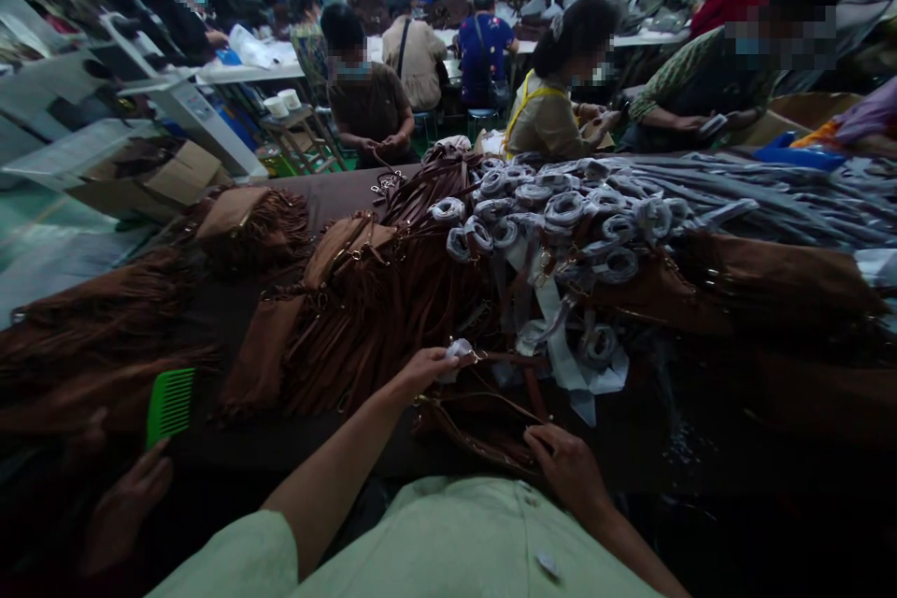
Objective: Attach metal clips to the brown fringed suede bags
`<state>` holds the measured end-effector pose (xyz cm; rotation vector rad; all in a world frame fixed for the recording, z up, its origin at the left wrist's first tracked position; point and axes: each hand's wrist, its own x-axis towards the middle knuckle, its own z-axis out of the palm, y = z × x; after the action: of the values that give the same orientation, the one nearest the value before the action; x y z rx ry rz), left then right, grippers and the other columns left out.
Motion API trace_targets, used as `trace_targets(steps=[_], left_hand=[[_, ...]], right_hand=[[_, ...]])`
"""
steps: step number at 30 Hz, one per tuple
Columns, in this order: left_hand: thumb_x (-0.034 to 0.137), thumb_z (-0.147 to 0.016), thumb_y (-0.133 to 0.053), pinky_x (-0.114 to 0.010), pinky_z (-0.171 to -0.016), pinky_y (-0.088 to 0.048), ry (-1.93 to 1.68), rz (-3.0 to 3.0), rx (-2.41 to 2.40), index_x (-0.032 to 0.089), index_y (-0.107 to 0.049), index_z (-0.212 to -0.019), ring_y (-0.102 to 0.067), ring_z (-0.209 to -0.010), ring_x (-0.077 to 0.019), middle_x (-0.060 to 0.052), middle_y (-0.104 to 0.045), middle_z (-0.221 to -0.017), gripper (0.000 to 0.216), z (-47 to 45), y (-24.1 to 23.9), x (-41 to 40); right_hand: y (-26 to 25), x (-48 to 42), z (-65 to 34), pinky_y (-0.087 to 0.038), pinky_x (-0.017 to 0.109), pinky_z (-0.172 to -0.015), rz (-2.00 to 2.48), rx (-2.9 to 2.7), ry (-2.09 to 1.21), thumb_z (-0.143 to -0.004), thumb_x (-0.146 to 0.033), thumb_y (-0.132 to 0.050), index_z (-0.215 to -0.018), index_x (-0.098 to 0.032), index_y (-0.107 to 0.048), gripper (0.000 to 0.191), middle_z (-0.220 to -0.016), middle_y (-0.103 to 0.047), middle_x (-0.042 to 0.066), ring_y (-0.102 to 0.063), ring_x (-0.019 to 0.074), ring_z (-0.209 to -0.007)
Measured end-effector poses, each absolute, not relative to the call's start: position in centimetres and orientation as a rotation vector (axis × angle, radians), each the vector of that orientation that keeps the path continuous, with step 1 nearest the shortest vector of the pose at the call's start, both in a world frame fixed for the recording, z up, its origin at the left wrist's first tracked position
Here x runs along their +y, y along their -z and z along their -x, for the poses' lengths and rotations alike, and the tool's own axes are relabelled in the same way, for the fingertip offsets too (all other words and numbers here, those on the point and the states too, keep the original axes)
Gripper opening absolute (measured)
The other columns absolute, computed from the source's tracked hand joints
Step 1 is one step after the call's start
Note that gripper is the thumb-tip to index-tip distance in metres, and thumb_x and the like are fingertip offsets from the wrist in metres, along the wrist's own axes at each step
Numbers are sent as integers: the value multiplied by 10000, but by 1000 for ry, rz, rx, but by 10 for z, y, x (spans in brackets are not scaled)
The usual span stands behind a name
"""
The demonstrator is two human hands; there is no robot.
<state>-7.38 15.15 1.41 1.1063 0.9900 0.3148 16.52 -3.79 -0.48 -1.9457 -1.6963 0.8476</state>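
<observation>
In front of me lies an open brown bag [483, 425] with a zipper along its mouth. My right hand [566, 465] is closed on the right end of the bag's rim. My left hand [429, 368] is closed at the far side of the bag, pinching a small plastic-wrapped piece [459, 348] beside a metal clasp. From that clasp a brown strap [515, 358] runs to the right. Beyond my hands is a heap of straps coiled in clear plastic [564, 207]. Fringed brown bags [378, 308] are piled to the left of it.
At the left, a co-worker's hand [133, 495] holds a green comb [170, 404] over more fringed bags. Long plastic-wrapped strips [771, 196] spread over the far right of the table. Several people work across the table, and a cardboard box [186, 177] stands at the back left.
</observation>
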Motion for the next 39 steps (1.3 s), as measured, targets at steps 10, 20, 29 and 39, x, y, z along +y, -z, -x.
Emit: trace_targets(steps=[10, 20, 29, 39], left_hand=[[381, -724, -688, -494, -1092, -79, -238, -2205, 1195, 212, -658, -881, -473, -1100, -223, -22, -632, -998, 232, 66, -12, 150], [204, -729, -618, -400, -957, -338, 264, -2584, 1006, 171, -704, -849, -544, -964, -239, -86, -659, -873, 151, 65, 47, 150], [306, -787, -623, -430, -1077, -215, -45, -2869, 300, 238, -698, -929, -384, -1224, -247, -63, -557, -1205, 174, 51, 55, 153], [260, -815, -595, -441, -1110, -115, 55, -2761, 458, 250, -712, -913, -462, -1148, -213, -53, -624, -1137, 153, 55, 64, 161]], right_hand=[[0, -37, -164, -469, 284, -788, 1961, -1663, -877, -895, -325, -471, -885, -228, -692, 242, -922, -700, 39, -650, 182, -852], [6, -35, -162, -474, 293, -792, 1972, -1674, -868, -895, -327, -468, -893, -220, -693, 250, -933, -705, 46, -654, 186, -865], [10, -36, -161, -477, 289, -790, 1948, -1703, -826, -893, -318, -472, -893, -225, -688, 235, -926, -704, 36, -655, 177, -864], [10, -39, -160, -461, 296, -828, 1949, -1646, -844, -892, -331, -461, -907, -224, -687, 250, -929, -698, 41, -642, 181, -876]])
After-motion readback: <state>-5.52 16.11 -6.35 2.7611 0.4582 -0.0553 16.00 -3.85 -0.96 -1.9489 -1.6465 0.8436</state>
